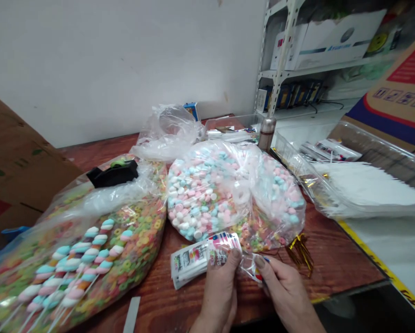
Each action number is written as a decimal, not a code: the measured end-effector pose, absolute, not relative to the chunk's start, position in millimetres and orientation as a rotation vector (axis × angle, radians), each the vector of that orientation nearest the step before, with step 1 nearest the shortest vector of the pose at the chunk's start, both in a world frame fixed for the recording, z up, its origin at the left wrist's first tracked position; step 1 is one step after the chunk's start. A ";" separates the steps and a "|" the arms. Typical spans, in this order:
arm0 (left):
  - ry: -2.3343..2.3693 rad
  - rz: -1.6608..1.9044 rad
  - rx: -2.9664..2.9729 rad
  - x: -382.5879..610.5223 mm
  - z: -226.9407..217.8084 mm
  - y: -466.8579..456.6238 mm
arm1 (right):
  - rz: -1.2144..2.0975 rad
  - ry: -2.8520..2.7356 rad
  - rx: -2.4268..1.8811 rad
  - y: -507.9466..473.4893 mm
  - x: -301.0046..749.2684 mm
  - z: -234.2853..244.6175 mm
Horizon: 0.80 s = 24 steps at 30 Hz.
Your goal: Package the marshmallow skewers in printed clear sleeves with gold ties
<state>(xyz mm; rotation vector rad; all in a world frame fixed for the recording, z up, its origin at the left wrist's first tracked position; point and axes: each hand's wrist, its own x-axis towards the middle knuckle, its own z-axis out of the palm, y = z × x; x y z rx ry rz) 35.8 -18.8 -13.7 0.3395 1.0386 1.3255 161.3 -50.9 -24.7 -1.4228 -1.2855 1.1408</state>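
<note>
Thumb and fingers of my left hand (219, 286) pinch one end of a small clear printed plastic bag (248, 265). My right hand (285, 289) grips its other end, so the bag is stretched between them. Just left of my left hand lies a stack of printed bags (189, 260) on the table. Right behind my hands stands a big clear sack of pastel marshmallows (200, 194), with coloured cereal rings (254, 229) low at its front. Marshmallow skewers (71, 263) on white sticks rest on a larger bag of cereal rings (143, 249) at left.
A black tape dispenser (113, 173) sits on the cereal bag. Gold twist ties (300, 252) lie right of the marshmallow sack. Clear tubs (360, 203) with white sticks, a metallic cylinder (266, 134) and cardboard boxes (23, 157) surround the wooden table (158, 296). Shelving (283, 55) stands behind.
</note>
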 end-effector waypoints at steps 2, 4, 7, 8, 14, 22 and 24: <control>0.978 1.350 0.199 34.7 -21.4 -18.1 | 1.005 -1.309 -1.426 -54.5 163.2 -22.9; 0.950 1.369 0.074 33.3 -27.6 -16.9 | 0.822 -1.319 -1.388 -58.1 164.8 -19.5; 0.927 1.379 -0.011 32.5 -31.3 -16.1 | 0.582 -1.383 -1.323 -61.9 164.1 -15.8; 0.923 1.375 -0.015 32.9 -31.1 -16.4 | 0.535 -1.422 -1.307 -62.4 163.0 -15.3; 0.917 1.372 0.174 36.5 -20.6 -21.9 | 0.525 -1.650 -1.281 -56.7 156.4 -17.7; 0.963 1.198 0.277 26.2 -14.2 -31.3 | 0.452 -1.639 -1.240 -59.9 145.7 -30.5; 0.982 1.236 0.212 26.8 -16.5 -35.8 | 0.495 -1.574 -1.237 -65.5 140.8 -36.4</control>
